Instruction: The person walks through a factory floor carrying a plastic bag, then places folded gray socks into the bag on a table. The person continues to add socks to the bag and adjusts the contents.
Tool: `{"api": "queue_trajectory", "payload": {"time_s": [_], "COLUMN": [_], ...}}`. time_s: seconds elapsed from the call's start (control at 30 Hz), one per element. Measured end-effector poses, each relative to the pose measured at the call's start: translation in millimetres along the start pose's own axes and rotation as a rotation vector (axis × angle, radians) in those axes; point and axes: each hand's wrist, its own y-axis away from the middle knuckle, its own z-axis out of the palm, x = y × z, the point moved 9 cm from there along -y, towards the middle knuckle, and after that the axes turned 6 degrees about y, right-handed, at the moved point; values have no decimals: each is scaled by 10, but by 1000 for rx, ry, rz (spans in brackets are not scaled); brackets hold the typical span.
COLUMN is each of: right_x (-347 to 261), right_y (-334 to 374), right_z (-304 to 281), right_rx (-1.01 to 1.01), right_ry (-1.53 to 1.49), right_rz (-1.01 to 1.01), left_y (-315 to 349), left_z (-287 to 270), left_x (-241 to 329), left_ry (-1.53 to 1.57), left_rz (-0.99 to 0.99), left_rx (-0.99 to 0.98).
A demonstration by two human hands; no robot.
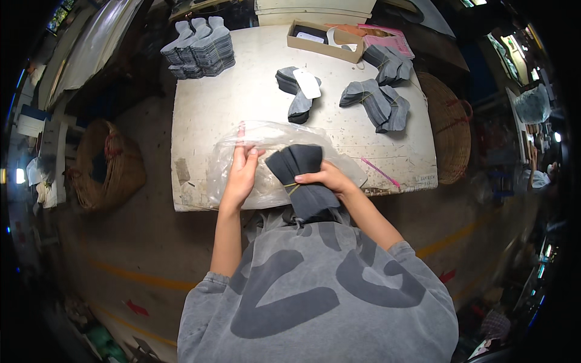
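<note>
My right hand (330,179) is closed round a bundle of dark grey cut pieces (296,158), fabric or leather by the look of it. A thin yellowish band ties the bundle at its middle, and it tilts over the table's near edge. A clear plastic bag (275,134) lies crumpled beneath and around both hands. My left hand (242,172) is at the bag's left part, fingers stretched upward and thumb apart, with film over some fingertips. Farther off lies another tied dark grey bundle (299,109) with a white tag (307,83) on it.
The white table (212,115) carries grey stacks (203,51) at far left and tied grey bundles (375,103) at right. A cardboard box (327,47) stands at the back. A pink pen (381,173) lies near the front edge. Wicker baskets (124,175) flank the table.
</note>
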Motion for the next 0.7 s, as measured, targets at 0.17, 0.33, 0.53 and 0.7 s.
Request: {"api": "queue_trajectory", "payload": {"time_s": [0.17,0.33,0.53,0.7], "right_x": [672,552,206,-41], "right_y": [-331,-430,-527,-389], "right_z": [-208,-444,-323,-195], "right_rx": [238,283,271,216], "right_ry": [-164,-146,452,1032], "right_rz": [298,209,189,216], "left_y": [89,622,775,732], "left_z": [-106,140,277,141], "left_x": [-192,-693,-653,-761], "left_ry": [-759,-1008,-1032,-1019], "left_rz": [0,-291,-319,-439], "left_rx": [-31,-508,-502,-527]}}
